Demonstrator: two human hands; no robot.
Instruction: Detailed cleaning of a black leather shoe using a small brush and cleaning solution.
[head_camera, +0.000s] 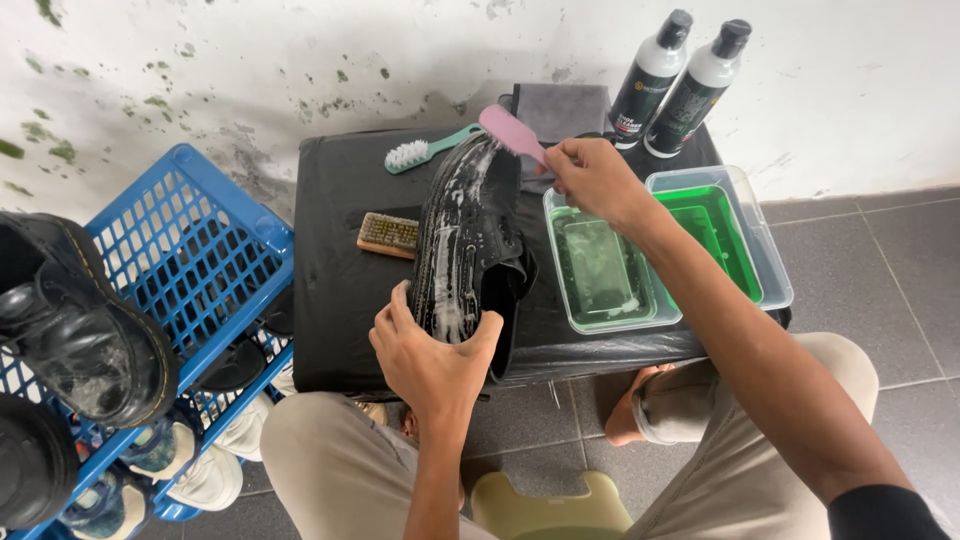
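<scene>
One low desk, draped in black plastic so the wet work stays off it, carries nearly everything I need. To its left stands a blue crate rack with black boots on top and pale sneakers below, close enough to reach without getting up.

The black shoe stands on its heel end at the desk's front edge, sole turned up and toward me, streaked with white foam. My left hand cups the heel from below, fingers wrapped round both sides, so the shoe is braced against scrubbing. Tilted this way, the suds run down toward my palm instead of onto the cloth.

Two clear tubs sit just right of the shoe, touching each other: the nearer tub holds cloudy greenish water, the farther tub clearer green (rinse and wash side by side, I judge). Behind them two black-and-white bottles stand against the wall beside a folded grey cloth, out of the splash.

My right hand is closed on the handle of a pink brush, whose head meets the shoe's toe end. A teal brush and a small wooden brush lie idle left of the shoe.
</scene>
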